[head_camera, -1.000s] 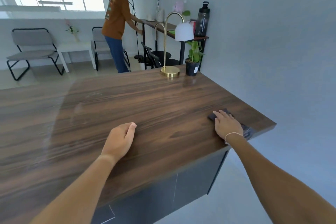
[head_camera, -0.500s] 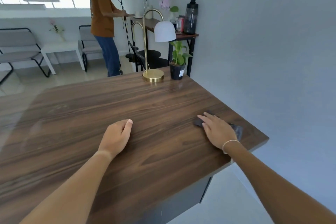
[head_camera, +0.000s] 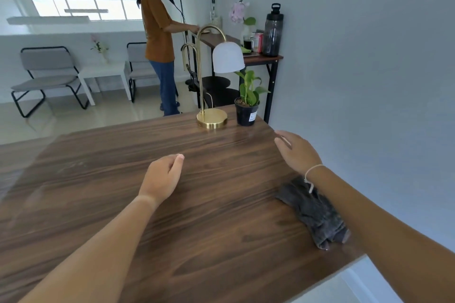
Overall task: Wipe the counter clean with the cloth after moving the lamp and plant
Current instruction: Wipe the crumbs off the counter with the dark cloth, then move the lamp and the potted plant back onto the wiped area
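A gold lamp with a white shade stands at the far edge of the dark wooden counter. Just right of it is a small green plant in a black pot. A dark grey cloth lies crumpled near the counter's right edge, partly under my right forearm. My right hand hovers open above the counter, between the cloth and the plant, holding nothing. My left hand is loosely curled over the middle of the counter, empty.
A blue-grey wall runs close along the counter's right side. Behind the counter another person stands at a narrow side table carrying a dark bottle, a can and flowers. Two grey chairs and a white low table stand on the pale floor at the left.
My right hand has lifted off the cloth and moved forward toward the plant, leaving the cloth lying on the counter. My left hand has barely moved.
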